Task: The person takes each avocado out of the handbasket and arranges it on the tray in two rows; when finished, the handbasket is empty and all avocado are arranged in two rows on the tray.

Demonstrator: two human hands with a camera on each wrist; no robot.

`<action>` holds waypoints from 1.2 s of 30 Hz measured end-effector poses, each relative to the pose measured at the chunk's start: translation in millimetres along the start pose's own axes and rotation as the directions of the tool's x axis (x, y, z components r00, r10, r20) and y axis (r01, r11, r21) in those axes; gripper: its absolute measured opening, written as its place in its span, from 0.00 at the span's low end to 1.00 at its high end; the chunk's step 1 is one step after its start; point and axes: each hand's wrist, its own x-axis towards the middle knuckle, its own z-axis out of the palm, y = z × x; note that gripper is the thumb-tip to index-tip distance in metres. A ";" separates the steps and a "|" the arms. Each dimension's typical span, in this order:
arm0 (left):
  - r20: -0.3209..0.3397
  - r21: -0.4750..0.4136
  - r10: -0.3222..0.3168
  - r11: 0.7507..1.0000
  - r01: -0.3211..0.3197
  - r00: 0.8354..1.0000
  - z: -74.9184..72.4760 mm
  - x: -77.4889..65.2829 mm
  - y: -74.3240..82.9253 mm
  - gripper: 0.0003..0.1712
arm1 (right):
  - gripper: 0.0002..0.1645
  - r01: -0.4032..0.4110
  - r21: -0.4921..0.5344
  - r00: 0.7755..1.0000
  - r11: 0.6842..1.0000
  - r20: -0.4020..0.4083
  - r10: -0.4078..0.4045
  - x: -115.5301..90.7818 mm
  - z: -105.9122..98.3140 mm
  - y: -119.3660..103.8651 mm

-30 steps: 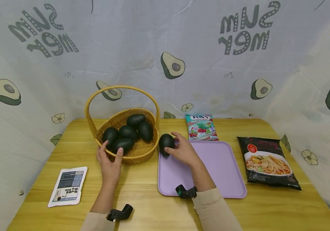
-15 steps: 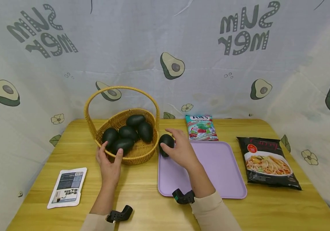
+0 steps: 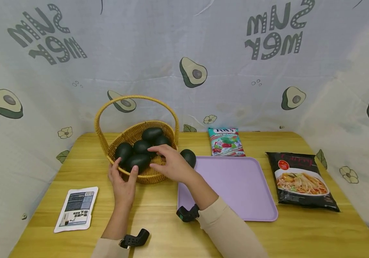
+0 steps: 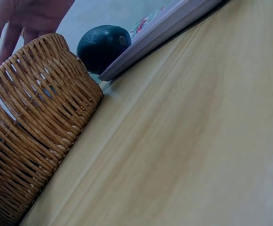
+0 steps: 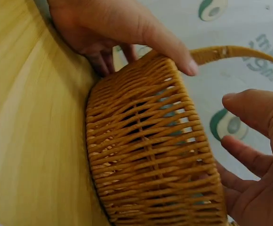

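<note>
A woven basket (image 3: 154, 178) with a tall arched handle holds several dark green avocados (image 3: 138, 162). My left hand (image 3: 123, 186) grips its front left rim, the thumb over the edge and the fingers round the outside wall, as the right wrist view shows. Over the basket's right side reaches my right hand (image 3: 173, 164), fingers spread and nothing held, partly covering an avocado at the back right. A single avocado (image 3: 189, 157) sits at the far left corner of a lilac tray (image 3: 232, 186), behind my right wrist.
Behind the tray lies a FOX'S candy bag (image 3: 226, 142). A black noodle packet (image 3: 302, 181) is to the tray's right, and a white flat pouch (image 3: 76, 209) lies at the left. A printed curtain (image 3: 145, 43) hangs behind the table.
My right hand has let go of the avocado on the tray and moved left over the basket. My left hand has stayed on the rim.
</note>
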 end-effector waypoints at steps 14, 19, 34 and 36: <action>0.017 -0.054 -0.003 0.999 0.004 1.000 0.3 0.8 1.4 0.40 | 0.36 0.065 -0.224 0.935 0.972 0.355 0.020 56.0 15.1 0.8; 0.008 -0.057 0.005 0.998 -0.005 1.000 0.3 0.3 1.9 0.39 | 0.39 0.083 -0.275 0.924 0.958 0.382 0.029 62.8 25.5 4.9; -0.003 -0.022 0.002 1.000 -0.002 1.000 -0.3 0.7 0.5 0.38 | 0.35 0.046 -0.394 0.940 0.918 0.328 0.094 60.3 30.3 -1.6; -0.004 -0.023 0.003 1.000 -0.003 1.000 -0.2 0.8 0.0 0.38 | 0.35 0.036 -0.403 0.947 0.914 0.306 0.098 58.3 27.7 -3.9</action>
